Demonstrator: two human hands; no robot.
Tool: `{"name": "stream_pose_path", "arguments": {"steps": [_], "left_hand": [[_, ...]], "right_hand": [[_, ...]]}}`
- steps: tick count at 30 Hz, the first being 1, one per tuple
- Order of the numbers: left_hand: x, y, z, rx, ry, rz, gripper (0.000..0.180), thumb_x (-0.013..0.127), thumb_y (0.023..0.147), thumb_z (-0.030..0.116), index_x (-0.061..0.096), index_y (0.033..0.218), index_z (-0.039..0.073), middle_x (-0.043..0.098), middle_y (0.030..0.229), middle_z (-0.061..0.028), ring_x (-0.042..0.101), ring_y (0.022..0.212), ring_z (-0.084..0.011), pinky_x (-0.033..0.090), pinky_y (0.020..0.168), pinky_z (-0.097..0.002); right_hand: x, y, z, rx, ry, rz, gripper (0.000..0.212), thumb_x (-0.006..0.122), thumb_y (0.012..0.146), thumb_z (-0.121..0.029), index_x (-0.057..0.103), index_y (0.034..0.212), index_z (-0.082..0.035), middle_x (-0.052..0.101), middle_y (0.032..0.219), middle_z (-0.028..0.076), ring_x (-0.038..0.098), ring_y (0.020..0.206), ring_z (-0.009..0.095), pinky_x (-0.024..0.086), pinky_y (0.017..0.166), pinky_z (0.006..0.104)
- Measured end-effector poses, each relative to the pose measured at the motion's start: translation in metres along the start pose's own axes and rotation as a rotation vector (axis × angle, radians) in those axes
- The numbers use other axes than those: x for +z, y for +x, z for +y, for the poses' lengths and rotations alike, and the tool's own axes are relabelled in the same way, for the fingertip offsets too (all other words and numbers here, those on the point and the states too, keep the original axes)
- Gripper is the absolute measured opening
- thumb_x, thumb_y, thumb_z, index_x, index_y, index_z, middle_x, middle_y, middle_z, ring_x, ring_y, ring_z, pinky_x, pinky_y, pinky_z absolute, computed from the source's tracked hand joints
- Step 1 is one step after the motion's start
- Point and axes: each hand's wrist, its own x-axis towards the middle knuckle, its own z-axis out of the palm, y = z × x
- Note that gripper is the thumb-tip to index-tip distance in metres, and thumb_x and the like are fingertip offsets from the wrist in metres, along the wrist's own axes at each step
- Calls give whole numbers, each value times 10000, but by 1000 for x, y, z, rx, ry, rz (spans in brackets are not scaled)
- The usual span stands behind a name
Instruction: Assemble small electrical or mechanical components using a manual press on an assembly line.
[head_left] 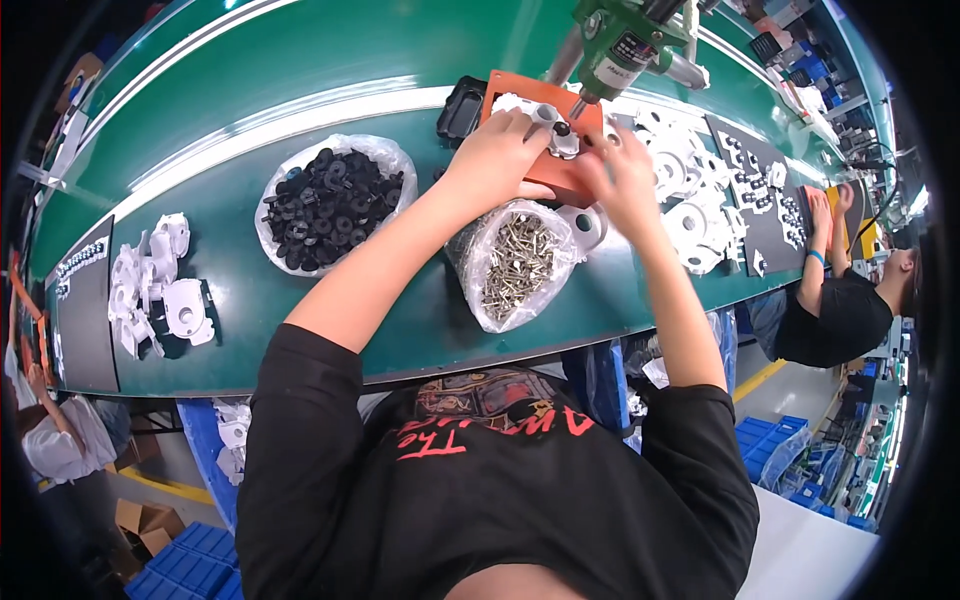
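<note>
My left hand (497, 158) rests its curled fingers on a white plastic part (545, 113) that sits in an orange fixture (562, 176). Its thumb stretches along the fixture's near side. At the right side of the fixture is my right hand (622, 178), its fingers bent in toward the part and slightly blurred; whether they hold anything cannot be made out. A small black piece (562, 129) tops the part between my hands. Just above it hangs the tip of a green machine head (618, 62). Close to my wrists lies an open plastic bag of metal screws (519, 264).
A bag of black plastic pieces (333, 208) stands left of my left forearm. White plastic housings lie on the right (694, 225) and far left (183, 308) of the green table (420, 345). A black tray (462, 110) adjoins the fixture. A co-worker (838, 309) works at right.
</note>
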Motion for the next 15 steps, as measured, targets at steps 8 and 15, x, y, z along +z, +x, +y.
{"name": "stream_pose_path", "arguments": {"steps": [8,15], "left_hand": [[0,2,1,-5,-15,-66,607,760,629,414,587,1109,83,515,1091,-127,514,1026,-311,441,887,-397],[-2,-2,2,-62,-50,-8,575,787,590,393,610,1053,101,530,1058,-106,524,1005,-292,451,874,-389]], "right_hand": [[-106,156,176,164,662,421,339,416,933,-96,446,1250,19,441,1277,205,496,1167,313,434,984,457],[-117,248,87,391,1085,222,536,291,928,-473,506,1194,-62,517,1215,150,471,1165,298,191,1090,495]]}}
